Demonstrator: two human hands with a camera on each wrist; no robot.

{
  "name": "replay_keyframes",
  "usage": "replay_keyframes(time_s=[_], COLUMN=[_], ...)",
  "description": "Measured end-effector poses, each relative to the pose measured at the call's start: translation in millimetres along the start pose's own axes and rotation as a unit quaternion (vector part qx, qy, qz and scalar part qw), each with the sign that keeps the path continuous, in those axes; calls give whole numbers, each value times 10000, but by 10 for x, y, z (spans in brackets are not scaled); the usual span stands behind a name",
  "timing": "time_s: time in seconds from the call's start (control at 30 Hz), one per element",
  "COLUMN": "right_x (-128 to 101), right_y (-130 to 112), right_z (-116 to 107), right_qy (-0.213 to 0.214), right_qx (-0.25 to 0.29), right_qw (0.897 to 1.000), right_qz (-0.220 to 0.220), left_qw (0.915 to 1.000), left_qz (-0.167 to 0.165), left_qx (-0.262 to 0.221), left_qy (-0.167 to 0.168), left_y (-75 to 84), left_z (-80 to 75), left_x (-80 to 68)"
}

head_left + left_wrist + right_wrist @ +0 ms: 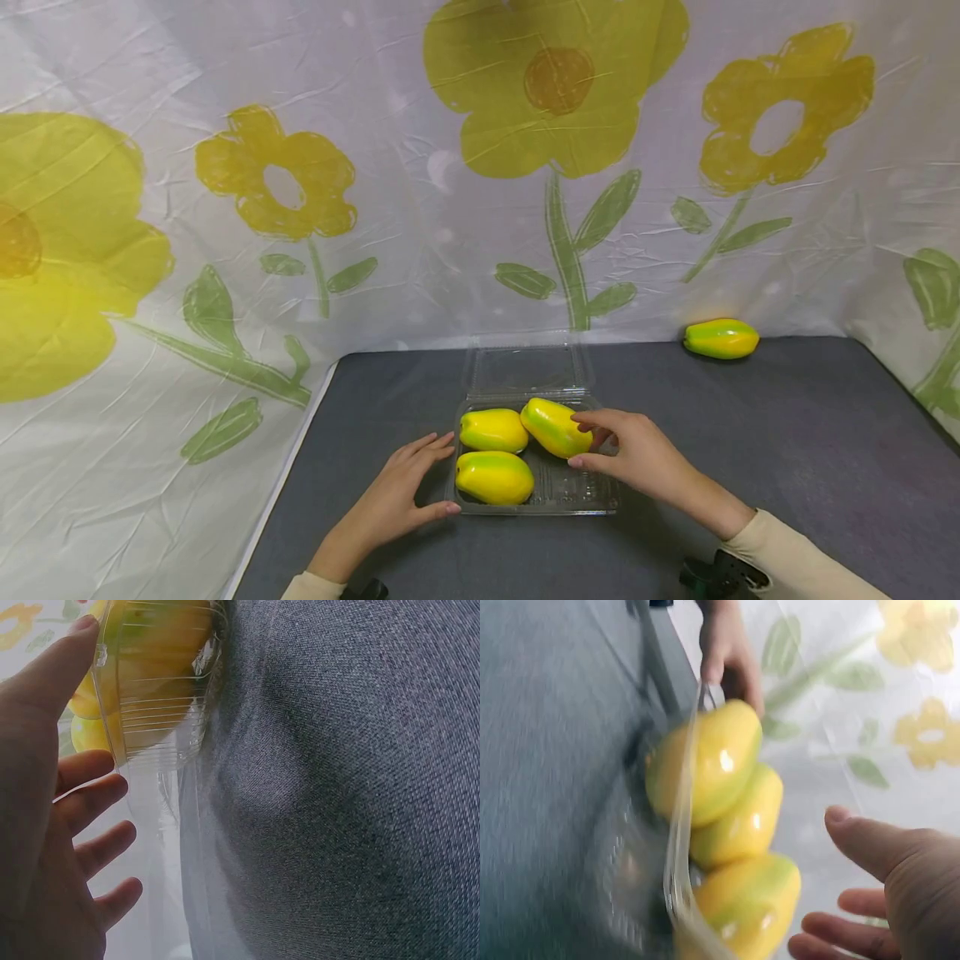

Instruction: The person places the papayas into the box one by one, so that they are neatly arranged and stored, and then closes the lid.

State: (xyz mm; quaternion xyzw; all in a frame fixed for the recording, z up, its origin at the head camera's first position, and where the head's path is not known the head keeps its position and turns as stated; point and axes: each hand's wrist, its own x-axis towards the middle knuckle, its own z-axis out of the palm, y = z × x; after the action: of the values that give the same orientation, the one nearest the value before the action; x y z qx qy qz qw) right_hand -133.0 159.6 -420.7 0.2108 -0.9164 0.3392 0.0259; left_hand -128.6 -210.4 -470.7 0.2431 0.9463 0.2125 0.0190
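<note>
Left hand (405, 487) and right hand (637, 450) flank boxed yellow fruits (495, 477)

Both hands are bare, with five slender fingers and short nails. Behind the left hand (405, 493), a pale cream sleeve (311, 587) begins just past the wrist, only its end showing. Behind the right hand (641, 457), a matching long sleeve (806, 560) shows more fully, plain and close-fitting around the forearm. On the thumb side of the right wrist, against that cuff, sits a black device (699, 575) with a rounded part and an angular bracket; a smaller black piece (369, 591) shows on the left wrist's thumb side.
</note>
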Motion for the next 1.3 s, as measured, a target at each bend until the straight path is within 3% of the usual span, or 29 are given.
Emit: replay_keyframes(time_s=[0.27, 0.73, 1.3], right_x=[-45, -111, -48], right_y=[303, 858, 1481], right_z=[-225, -565, -779], right_qy=[480, 611, 701], right_qx=[-409, -914, -763], right_qw=[9979, 9936, 9919], right_qz=[-131, 243, 741], left_qw=[9999, 9998, 9996], left_qz=[66, 183, 268], left_qx=[115, 74, 37], left_qy=[-37, -99, -82], left_y=[-7, 3, -2], left_z=[-12, -30, -35], left_x=[10, 6, -5])
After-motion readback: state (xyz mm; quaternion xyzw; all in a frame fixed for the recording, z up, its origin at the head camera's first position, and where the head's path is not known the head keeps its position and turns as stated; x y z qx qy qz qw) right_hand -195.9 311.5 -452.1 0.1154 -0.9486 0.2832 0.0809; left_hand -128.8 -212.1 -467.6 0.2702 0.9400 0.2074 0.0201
